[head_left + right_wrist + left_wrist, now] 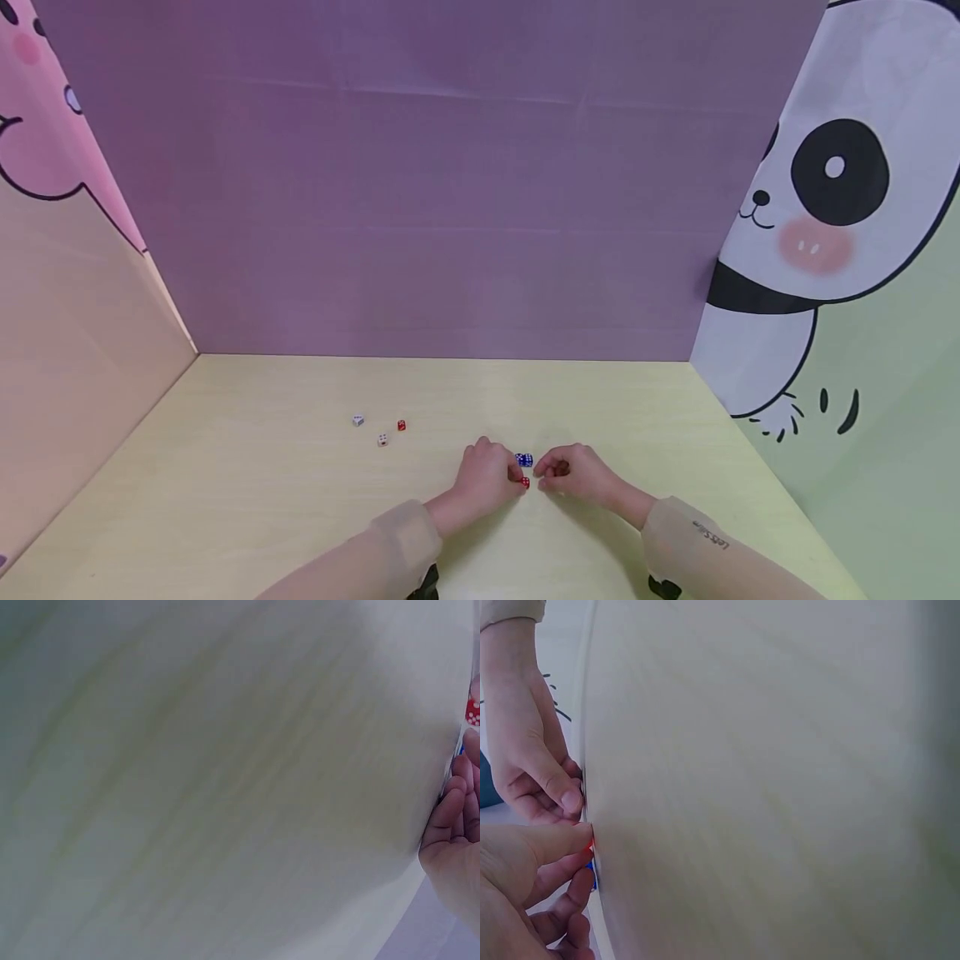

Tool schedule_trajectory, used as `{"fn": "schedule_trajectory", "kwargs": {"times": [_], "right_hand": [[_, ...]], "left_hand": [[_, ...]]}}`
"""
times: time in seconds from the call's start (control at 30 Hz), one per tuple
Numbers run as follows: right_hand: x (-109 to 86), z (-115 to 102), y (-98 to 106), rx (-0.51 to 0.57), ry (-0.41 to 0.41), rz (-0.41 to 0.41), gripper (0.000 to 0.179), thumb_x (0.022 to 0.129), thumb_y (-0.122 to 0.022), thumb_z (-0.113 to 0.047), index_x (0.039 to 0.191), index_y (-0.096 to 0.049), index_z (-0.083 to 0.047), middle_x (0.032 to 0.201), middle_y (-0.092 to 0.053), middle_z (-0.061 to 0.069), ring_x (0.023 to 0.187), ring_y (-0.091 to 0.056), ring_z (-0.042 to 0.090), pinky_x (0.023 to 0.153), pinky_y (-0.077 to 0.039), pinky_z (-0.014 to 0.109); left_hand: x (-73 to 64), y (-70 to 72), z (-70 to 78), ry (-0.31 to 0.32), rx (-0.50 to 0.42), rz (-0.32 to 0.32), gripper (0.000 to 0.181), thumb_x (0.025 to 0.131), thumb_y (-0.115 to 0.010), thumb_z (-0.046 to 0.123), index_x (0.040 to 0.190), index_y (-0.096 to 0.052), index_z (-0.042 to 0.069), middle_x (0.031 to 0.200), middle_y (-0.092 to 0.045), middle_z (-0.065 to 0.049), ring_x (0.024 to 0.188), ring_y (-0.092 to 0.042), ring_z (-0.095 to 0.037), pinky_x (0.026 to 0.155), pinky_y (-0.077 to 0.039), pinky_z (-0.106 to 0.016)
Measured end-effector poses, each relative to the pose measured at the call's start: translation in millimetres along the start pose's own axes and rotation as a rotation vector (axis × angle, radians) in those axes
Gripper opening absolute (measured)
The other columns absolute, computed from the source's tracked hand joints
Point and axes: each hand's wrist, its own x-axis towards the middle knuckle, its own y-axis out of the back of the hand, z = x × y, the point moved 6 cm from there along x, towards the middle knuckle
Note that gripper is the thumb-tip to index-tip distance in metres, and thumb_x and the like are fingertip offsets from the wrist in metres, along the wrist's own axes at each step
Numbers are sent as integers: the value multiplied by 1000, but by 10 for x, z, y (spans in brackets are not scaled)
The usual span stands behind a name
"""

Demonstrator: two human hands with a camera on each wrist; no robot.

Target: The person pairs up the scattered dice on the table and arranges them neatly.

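Observation:
My left hand (486, 475) pinches a red die (525, 482) between thumb and fingertips, low over the table. Just beyond that die, two blue dice (524, 460) sit side by side, close to the left fingers. To their right is my right hand (581, 473), its fingers loosely curled and nothing visible in them. In the left wrist view, the left hand (532, 877) partly hides the red and blue dice. The right wrist view shows the white-dotted face of the red die (472, 712) at the edge, near the right hand (454, 825).
Farther left on the pale table (262, 483) lie a small red die (401, 425) and two white dice, one nearer (382, 440) and one behind it (358, 420). A purple wall (450, 208) closes off the back, with printed panels at both sides.

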Motion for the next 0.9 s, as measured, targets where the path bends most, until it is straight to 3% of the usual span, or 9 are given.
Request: {"fn": "schedule_trajectory", "kwargs": {"times": [0.3, 0.9], "right_hand": [[14, -33, -16, -1, 4, 4, 12, 79, -75, -8, 88, -69, -3, 71, -60, -2, 62, -48, 2, 57, -43, 17], [48, 7, -70, -31, 59, 26, 8, 78, -76, -8, 82, -69, -7, 68, -57, -6, 62, -46, -1, 58, -42, 17]], "left_hand": [[47, -50, 15, 46, -12, 16, 12, 71, -81, 18, 62, -72, 16, 62, -59, 11, 73, -43, -14, 74, -34, -34], [71, -66, 47, 33, 46, 24, 13, 70, -82, 21, 62, -73, 17, 61, -60, 11, 68, -42, -12, 68, -33, -29]]}}
